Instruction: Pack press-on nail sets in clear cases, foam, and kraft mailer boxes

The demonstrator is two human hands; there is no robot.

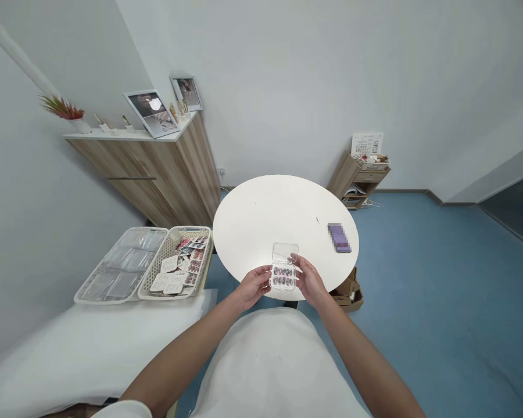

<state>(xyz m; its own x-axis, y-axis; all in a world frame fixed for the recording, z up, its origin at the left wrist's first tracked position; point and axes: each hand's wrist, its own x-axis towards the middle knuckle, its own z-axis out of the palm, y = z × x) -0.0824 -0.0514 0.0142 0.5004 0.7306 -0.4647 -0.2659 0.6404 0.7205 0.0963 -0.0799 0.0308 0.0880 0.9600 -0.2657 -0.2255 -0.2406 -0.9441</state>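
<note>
Between my hands is a small clear plastic case (283, 276) of press-on nails, its hinged lid (285, 252) raised on the far side. Two rows of patterned nails lie inside on a white backing. My left hand (255, 285) is closed on the case's left edge, thumb on top. At the right edge, my right hand (308, 280) grips the case too, with a finger reaching up to the raised lid. Both hands hold it over the near edge of the white oval table (261, 215).
A blurred purple object (339, 237) lies at the table's right. To the left, one basket (144, 284) holds nail cards (169, 283), another holds clear plastic packs (122, 281). A wooden cabinet (157, 180) and small shelf unit (361, 177) stand behind. Cardboard boxes (351, 293) sit below the table.
</note>
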